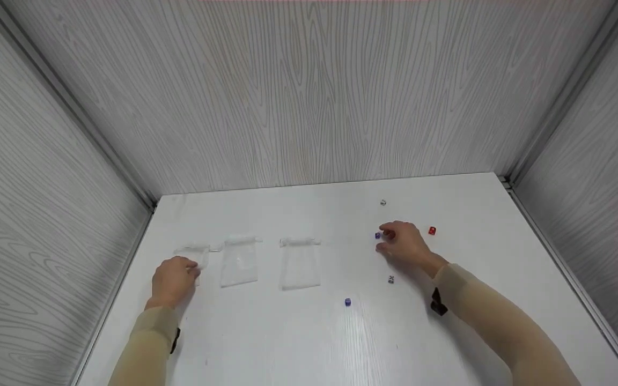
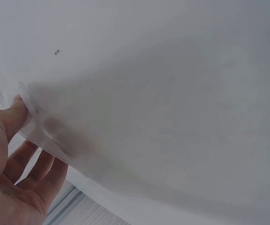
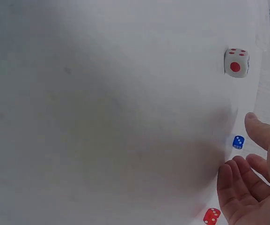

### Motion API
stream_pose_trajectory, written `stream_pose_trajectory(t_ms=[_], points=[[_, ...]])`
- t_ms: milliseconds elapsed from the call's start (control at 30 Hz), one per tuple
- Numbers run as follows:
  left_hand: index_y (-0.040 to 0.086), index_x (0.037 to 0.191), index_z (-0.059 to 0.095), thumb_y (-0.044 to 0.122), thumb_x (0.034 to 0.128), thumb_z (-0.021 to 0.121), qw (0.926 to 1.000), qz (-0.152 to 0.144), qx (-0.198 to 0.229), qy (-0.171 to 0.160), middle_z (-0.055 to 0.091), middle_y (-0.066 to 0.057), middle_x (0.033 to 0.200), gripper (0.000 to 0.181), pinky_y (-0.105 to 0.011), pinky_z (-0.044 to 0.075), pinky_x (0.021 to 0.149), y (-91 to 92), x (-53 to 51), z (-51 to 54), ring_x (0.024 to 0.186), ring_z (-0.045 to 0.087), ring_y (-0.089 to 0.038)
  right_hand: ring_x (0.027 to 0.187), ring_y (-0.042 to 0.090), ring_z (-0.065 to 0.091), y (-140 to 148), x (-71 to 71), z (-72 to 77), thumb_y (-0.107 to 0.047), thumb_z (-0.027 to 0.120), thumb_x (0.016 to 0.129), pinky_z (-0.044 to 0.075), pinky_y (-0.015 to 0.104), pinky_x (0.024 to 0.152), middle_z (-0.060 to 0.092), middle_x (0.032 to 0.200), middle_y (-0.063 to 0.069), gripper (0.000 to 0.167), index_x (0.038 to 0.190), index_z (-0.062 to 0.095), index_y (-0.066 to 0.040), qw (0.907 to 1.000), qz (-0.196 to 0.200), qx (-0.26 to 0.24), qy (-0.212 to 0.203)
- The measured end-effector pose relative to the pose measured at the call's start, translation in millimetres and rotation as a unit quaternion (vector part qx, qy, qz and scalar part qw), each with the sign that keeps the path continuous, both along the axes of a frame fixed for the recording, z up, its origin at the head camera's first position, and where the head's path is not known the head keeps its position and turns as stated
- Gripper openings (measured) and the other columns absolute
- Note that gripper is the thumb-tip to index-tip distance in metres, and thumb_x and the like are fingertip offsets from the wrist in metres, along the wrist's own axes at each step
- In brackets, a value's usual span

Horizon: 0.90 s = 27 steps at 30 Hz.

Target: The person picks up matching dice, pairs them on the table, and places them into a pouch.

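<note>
The left hand point(image 1: 175, 280) reaches forward over a clear bag point(image 1: 202, 257), whose long axis runs near to far; whether its fingers pinch the bag I cannot tell. The right hand point(image 1: 404, 244) points inward, thumb and fingers apart, a blue die point(image 3: 238, 142) on the surface point(image 1: 287, 338) at their gap, pips showing

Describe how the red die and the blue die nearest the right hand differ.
The red die is bright red, while the blue die is deep blue. In the head view, the red die lies to the right of the right hand; the blue die lies by its left edge. Both show white dots and rest on the white table.
</note>
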<state>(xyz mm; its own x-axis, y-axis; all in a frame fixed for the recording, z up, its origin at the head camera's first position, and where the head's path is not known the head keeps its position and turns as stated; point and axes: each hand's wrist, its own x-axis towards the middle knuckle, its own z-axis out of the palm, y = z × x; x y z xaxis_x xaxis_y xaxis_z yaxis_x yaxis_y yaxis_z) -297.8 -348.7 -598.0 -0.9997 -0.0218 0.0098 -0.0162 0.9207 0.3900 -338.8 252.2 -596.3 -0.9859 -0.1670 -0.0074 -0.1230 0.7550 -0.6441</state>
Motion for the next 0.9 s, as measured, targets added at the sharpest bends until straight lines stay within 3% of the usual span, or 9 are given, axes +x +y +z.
stream_pose_trajectory(t_ms=[367,667,900], points=[[-0.002,0.131,0.080,0.015,0.1079,0.070,1.0000,0.002,0.008,-0.004,0.079,-0.027,0.134,0.031,-0.068,0.060,0.106,-1.2,2.1,1.1,0.126,0.074,-0.054,0.121,0.032,0.070,-1.0,-16.8,-3.8,-0.016,0.082,0.102,0.059,0.052,0.113,0.077,0.130,0.014,0.041,0.142,0.076,-0.008,0.9993,-0.010,-0.020,-0.029],[-0.003,0.132,0.079,0.017,0.1080,0.069,1.0000,-0.003,0.005,0.000,0.079,-0.027,0.135,0.032,-0.069,0.060,0.106,0.1,2.2,3.2,0.126,0.074,-0.055,0.116,0.032,0.072,-0.3,-18.8,-8.1,-0.014,0.080,0.104,0.061,0.053,0.108,0.078,0.124,0.015,0.032,0.135,0.081,-0.007,0.9999,-0.002,-0.017,0.001],[-0.005,0.139,0.074,0.022,0.1069,0.073,0.9998,-0.002,0.003,-0.022,0.071,-0.030,0.148,0.042,-0.071,0.053,0.117,2.1,4.0,5.7,0.139,0.065,-0.058,0.116,0.034,0.074,0.8,-18.2,-12.0,-0.012,0.080,0.103,0.062,0.053,0.107,0.079,0.123,0.015,0.026,0.129,0.084,-0.007,0.9997,-0.004,-0.022,0.013]])
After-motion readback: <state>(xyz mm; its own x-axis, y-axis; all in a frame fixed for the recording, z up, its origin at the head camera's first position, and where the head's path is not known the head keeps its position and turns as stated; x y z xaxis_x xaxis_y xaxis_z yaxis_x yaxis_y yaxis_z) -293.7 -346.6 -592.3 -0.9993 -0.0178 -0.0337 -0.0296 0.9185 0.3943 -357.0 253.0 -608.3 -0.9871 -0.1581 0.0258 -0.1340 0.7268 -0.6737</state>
